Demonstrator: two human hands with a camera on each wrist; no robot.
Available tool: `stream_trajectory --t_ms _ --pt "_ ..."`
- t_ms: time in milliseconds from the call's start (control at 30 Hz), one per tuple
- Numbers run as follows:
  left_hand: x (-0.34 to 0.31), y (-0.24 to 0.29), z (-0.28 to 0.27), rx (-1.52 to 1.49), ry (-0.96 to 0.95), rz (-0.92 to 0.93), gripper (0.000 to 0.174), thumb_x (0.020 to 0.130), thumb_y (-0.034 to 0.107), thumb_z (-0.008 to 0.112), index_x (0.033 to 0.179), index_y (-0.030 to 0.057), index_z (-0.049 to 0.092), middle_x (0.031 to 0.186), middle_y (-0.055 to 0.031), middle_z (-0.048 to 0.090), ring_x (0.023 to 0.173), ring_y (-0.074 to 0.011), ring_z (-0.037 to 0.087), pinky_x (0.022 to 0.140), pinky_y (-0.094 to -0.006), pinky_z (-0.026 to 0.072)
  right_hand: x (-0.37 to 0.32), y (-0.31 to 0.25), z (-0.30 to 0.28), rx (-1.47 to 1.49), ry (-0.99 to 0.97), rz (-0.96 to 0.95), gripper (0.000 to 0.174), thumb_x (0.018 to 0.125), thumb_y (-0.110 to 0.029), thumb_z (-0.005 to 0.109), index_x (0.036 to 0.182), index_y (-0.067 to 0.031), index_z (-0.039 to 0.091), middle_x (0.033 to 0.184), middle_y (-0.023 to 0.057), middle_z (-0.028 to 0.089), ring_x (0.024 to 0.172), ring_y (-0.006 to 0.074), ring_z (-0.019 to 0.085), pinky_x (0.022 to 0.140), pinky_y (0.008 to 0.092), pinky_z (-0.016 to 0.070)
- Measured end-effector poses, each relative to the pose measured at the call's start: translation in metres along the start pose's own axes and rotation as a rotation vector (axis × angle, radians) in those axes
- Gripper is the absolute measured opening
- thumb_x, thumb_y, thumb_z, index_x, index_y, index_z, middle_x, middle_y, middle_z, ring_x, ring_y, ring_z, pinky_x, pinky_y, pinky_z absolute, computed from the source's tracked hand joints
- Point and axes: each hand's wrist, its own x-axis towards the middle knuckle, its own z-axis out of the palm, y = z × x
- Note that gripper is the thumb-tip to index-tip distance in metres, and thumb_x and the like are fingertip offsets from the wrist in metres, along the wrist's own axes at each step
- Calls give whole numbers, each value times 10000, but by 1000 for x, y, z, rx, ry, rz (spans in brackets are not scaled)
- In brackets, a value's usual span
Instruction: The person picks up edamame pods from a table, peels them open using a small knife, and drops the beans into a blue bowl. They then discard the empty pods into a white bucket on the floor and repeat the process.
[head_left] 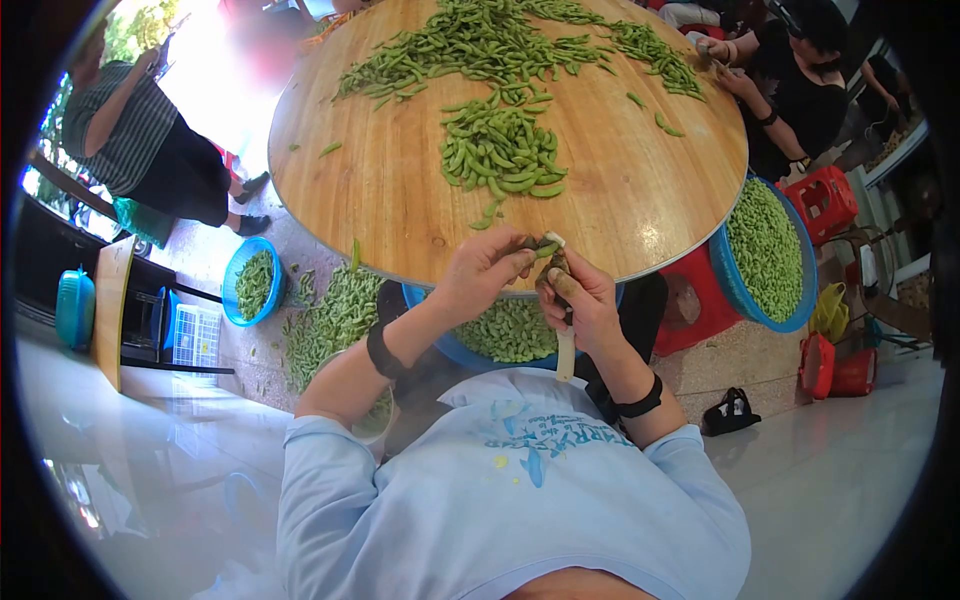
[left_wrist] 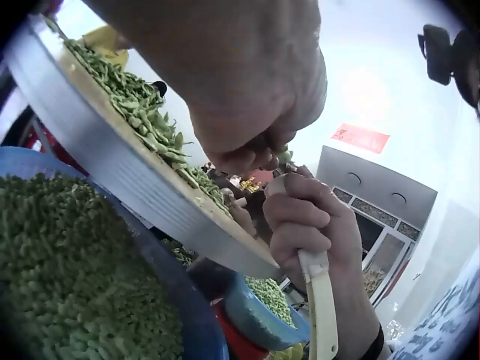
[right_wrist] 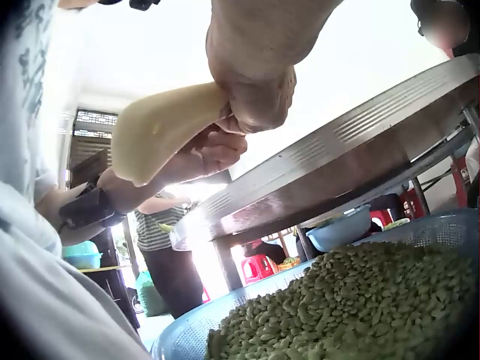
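Observation:
Over the near edge of the round wooden table (head_left: pixel 340 200), my left hand (head_left: pixel 485 268) pinches a green soybean pod (head_left: pixel 547 249) between thumb and fingers. Right beside it, my right hand (head_left: pixel 583 298) grips a tool with a flat cream handle (head_left: pixel 566 356); its working end is hidden among the fingers. The right fingertips look dark and meet the pod. In the left wrist view the handle (left_wrist: pixel 321 311) points down out of the right fist (left_wrist: pixel 304 225). Below both hands stands a blue basin (right_wrist: pixel 187 330) full of shelled green beans (right_wrist: pixel 352 300).
A heap of soybean pods (head_left: pixel 500 150) lies on the table, with a larger pile (head_left: pixel 460 45) behind. Another blue basin of beans (head_left: pixel 762 250) stands at the right by red stools (head_left: pixel 822 203). Pods (head_left: pixel 335 325) cover the floor at left. Another person (head_left: pixel 800 90) sits across at right.

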Motion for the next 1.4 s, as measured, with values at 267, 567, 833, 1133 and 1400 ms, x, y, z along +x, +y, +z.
stream_trajectory --t_ms 267,567,833,1133,1400 --pt "2 0 -4 -762 -136 -417 183 908 96 560 1064 2 583 782 -14 574 642 -58 519 506 -237 402 -3 -10 0 105 0 70 301 942 -79 497 1239 -35 514 788 40 530 535 66 431 406 186 331" --pt "-10 11 2 957 29 566 86 828 55 599 901 11 589 722 -136 566 636 -325 565 544 -374 452 -5 -12 3 274 18 231 235 935 -114 535 1161 -48 548 816 64 542 540 77 436 400 174 337" --pt "-11 3 9 169 23 -37 83 856 56 564 897 -3 607 726 -155 578 609 -310 564 535 -343 438 -5 -3 4 -122 89 21 250 935 -72 517 1178 -26 545 759 42 564 546 61 453 408 187 319" --pt "-29 -1 27 655 60 317 179 843 27 531 1016 -13 548 808 -194 568 744 -389 572 613 -421 453 -4 0 2 -1005 272 -470 295 800 -5 625 1083 27 550 724 70 569 614 149 565 562 289 474" --pt "-37 -6 31 693 77 344 126 829 19 523 942 -18 565 759 -183 567 665 -345 587 572 -400 456 -8 6 -4 -1190 154 -539 279 710 49 605 979 18 539 763 159 545 615 308 569 539 343 462"
